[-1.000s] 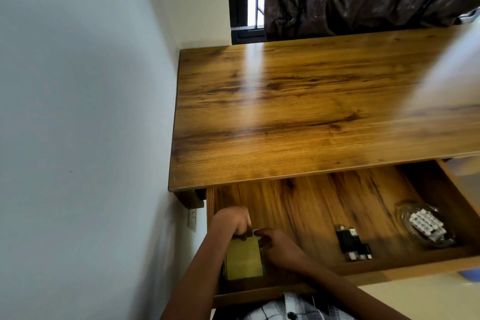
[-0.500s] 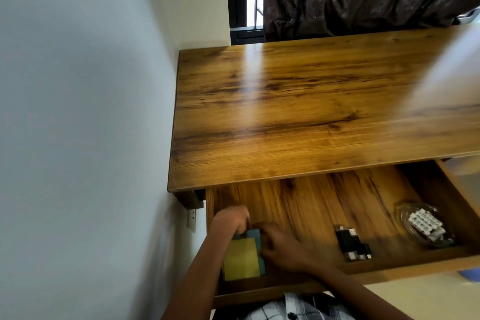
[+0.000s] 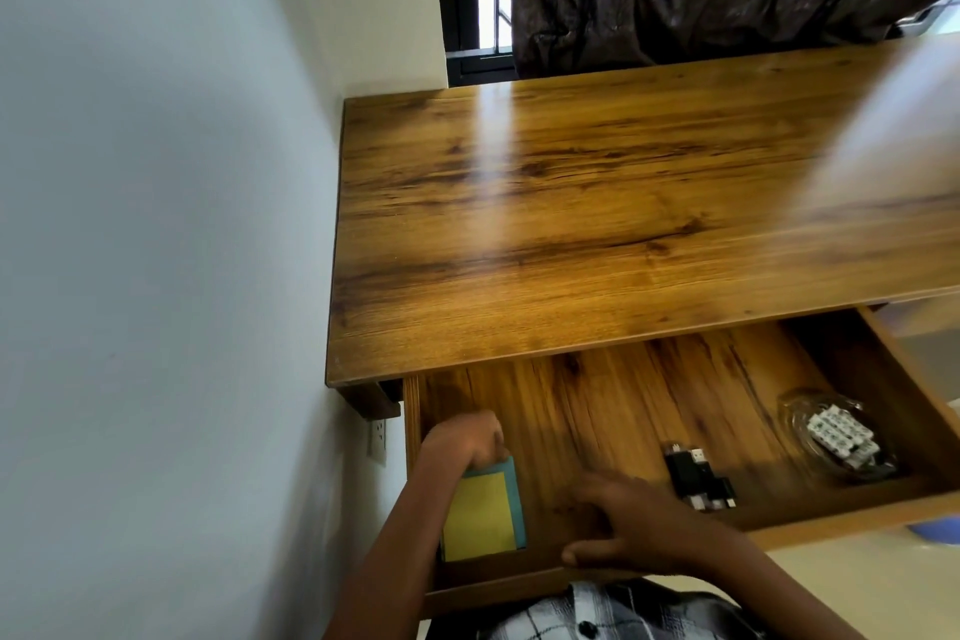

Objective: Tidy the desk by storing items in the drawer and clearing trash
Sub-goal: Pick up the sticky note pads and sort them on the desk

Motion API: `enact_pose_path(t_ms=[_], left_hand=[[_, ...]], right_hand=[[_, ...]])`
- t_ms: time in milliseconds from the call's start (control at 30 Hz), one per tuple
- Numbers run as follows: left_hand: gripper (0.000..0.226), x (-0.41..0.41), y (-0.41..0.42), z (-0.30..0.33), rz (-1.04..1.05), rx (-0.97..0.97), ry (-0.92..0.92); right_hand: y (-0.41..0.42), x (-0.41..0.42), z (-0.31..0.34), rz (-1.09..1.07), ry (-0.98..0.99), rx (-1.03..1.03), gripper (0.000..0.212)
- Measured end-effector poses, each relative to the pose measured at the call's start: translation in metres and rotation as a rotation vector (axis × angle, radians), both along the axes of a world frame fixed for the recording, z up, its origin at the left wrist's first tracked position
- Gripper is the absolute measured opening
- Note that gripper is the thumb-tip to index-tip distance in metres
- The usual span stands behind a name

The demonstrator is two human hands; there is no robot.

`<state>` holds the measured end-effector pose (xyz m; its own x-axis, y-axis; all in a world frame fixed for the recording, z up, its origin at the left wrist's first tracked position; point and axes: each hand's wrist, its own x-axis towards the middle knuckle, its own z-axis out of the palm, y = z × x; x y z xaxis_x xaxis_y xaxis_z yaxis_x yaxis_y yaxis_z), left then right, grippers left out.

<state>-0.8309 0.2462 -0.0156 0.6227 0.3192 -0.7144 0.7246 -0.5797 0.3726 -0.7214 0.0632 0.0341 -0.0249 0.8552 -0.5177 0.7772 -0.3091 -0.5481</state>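
Observation:
The desk's drawer (image 3: 613,400) is pulled out under the wooden desk top (image 3: 623,224). In its near left corner lies a yellow sticky-note pad (image 3: 478,517) on a teal pad (image 3: 515,494). My left hand (image 3: 462,442) curls over the far end of the pads, fingers closed on them. My right hand (image 3: 639,520) hovers to the right of the pads with fingers spread and nothing in it, its thumb near the drawer's front edge.
Black USB adapters (image 3: 698,481) lie in the drawer just right of my right hand. A clear glass dish (image 3: 795,411) with small white pieces sits in the drawer's right end. A white wall with a socket (image 3: 376,437) stands close on the left.
My right hand has let go of the pads and moved right, opening over the drawer floor. The teal pad now shows beside the yellow one. My left hand stays on the pads.

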Motion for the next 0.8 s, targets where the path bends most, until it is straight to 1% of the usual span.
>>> enact_pose_path(t_ms=[67, 133, 200, 333, 400, 467, 567, 667, 800], left_hand=[[0.033, 0.006, -0.006, 0.006, 0.074, 0.006, -0.177], [0.030, 0.013, -0.011, 0.015, 0.120, 0.056, -0.366], [0.028, 0.019, -0.015, 0.026, 0.125, 0.103, -0.501], [0.033, 0.028, -0.025, 0.044, 0.121, 0.123, -0.681], [0.033, 0.032, -0.028, 0.048, 0.121, 0.169, -0.767], [0.031, 0.034, -0.027, 0.049, 0.111, 0.258, -0.834], [0.038, 0.031, -0.020, 0.050, 0.093, 0.397, -0.849], [0.047, 0.025, -0.008, 0.050, 0.131, 0.420, -0.805], [0.059, 0.018, 0.005, 0.044, 0.133, 0.438, -0.672]], right_hand=[[-0.002, 0.004, 0.002, -0.002, 0.011, -0.034, 0.067], [-0.005, 0.008, 0.001, 0.033, -0.053, -0.058, 0.070], [-0.006, 0.009, 0.000, 0.054, -0.138, -0.035, 0.078], [-0.003, 0.007, -0.001, 0.078, -0.284, 0.055, 0.099], [-0.006, 0.006, -0.009, 0.078, -0.376, 0.192, 0.108], [-0.008, 0.006, -0.013, 0.024, -0.369, 0.248, 0.116], [-0.012, 0.009, -0.015, -0.008, -0.340, 0.231, 0.119], [-0.009, 0.013, -0.013, -0.028, -0.371, 0.274, 0.122], [-0.002, 0.016, -0.016, -0.103, -0.384, 0.333, 0.126]])
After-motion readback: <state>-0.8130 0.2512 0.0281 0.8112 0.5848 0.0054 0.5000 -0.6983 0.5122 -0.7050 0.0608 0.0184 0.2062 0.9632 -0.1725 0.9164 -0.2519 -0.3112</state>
